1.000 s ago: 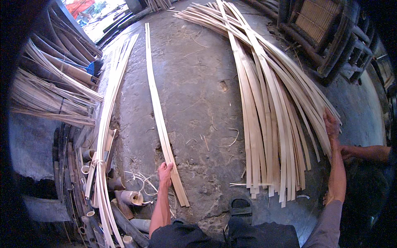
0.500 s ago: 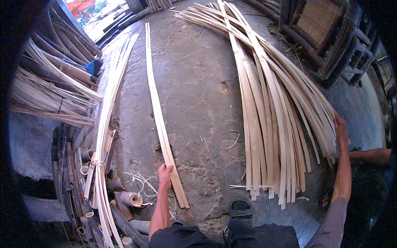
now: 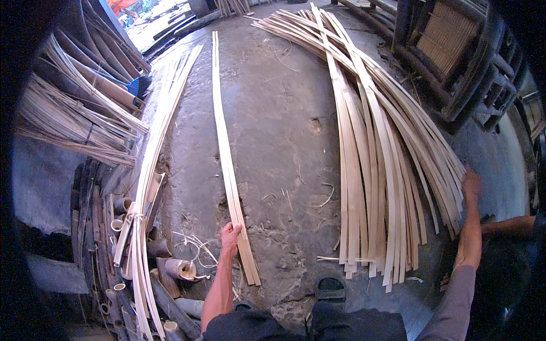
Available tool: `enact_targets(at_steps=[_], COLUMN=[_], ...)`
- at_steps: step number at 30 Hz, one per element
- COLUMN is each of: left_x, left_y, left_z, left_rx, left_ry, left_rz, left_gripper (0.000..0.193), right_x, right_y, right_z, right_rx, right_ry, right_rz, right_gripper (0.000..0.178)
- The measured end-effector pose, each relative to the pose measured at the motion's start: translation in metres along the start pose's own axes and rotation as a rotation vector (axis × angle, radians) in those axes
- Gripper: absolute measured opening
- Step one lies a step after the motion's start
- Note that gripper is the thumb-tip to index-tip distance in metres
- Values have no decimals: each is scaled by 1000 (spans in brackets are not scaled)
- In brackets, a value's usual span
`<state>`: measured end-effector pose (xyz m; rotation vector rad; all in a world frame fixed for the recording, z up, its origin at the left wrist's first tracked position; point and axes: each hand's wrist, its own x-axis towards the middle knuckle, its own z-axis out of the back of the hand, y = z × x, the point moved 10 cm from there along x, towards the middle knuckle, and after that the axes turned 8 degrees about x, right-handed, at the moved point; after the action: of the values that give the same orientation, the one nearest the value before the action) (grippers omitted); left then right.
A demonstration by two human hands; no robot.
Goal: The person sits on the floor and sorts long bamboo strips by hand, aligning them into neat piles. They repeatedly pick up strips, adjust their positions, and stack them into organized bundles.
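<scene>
1. A dark sandal [image 3: 331, 287] was positioned at the near edge of the concrete floor [image 3: 278, 142].
2. A hollow bamboo tube [image 3: 181, 269] lay left of the sandal, open end visible.
3. The left hand [image 3: 230, 237] was closed on a narrow set of bamboo strips [image 3: 223, 148], gripping close to the near ends; the set extended lengthwise along the middle of the floor.
4. The right hand [image 3: 471, 184] was located at the outer right edge of the fanned bamboo slats [image 3: 380, 170]; whether its fingers were closed could not be determined.
5. Another person's forearm [image 3: 512, 226] entered from the right, beside the right forearm.
6. The slats occupied the floor's right side, crossing toward their far ends.
7. A tied strip bundle [image 3: 149, 162] lay left of the gripped set.
8. A bamboo-framed furniture piece [image 3: 446, 40] stood at far right.
</scene>
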<state>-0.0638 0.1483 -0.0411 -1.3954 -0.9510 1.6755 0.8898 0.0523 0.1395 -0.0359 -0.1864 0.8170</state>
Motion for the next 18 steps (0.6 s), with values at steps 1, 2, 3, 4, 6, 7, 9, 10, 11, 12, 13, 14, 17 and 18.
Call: enact_targets(at_steps=[1, 2, 3, 4, 6, 7, 9, 10, 11, 12, 13, 14, 17, 18], left_x=[-2, 9, 21, 18, -36, -39, -59, -66, -77, -89, -98, -104, -103, -100], left_y=[-4, -6, -6, -12, -11, -3, -2, -5, -13, -17, -22, -26, -13, 4], left_z=[4, -22, -62, -81, -19, -39, -85, -111, -125, -131, -143, -142, -137, -131], left_rx=[-10, -57, -128, -189, -215, -251, -320, -336, -263, -284, -357, -420, -356, -339], left_ry=[0, 62, 153, 209, 72, 102, 223, 245, 256, 257, 294, 316, 287, 285], left_rz=[6, 7, 5, 19, 84, 110, 128, 140, 144, 146, 131, 111, 142, 127], left_gripper=[17, 16, 15, 15, 14, 16, 19, 20, 20, 20, 20, 20, 17, 16], right_x=[-8, -2, 3, 7, -118, -167, -290, -353, -409, -462, -486, -508, -503, -494], right_y=[23, 13, -10, -6, 259, 291, 382, 412, 449, 477, 486, 491, 486, 478], right_z=[5, 21, 46, 24, 33, 20, 7, -20, -11, -11, -2, 1, -26, -20], right_rx=[-134, -53, -13, 576, 749, 1281, 1147, 1385, 1234, 1317, 1356, 1401, 1487, 1473], right_ry=[-66, -252, -453, -254, 99, 548, 654, 793, 799, 1326, 1412, 1509, 1154, 1090], right_rz=[48, 196, 348, 296, 435, 229, 513, 682, 929, 528, 445, 364, 391, 308], right_gripper=[38, 42, 46, 42, 29, 28, 26, 35, 33, 33, 32, 32, 34, 32])
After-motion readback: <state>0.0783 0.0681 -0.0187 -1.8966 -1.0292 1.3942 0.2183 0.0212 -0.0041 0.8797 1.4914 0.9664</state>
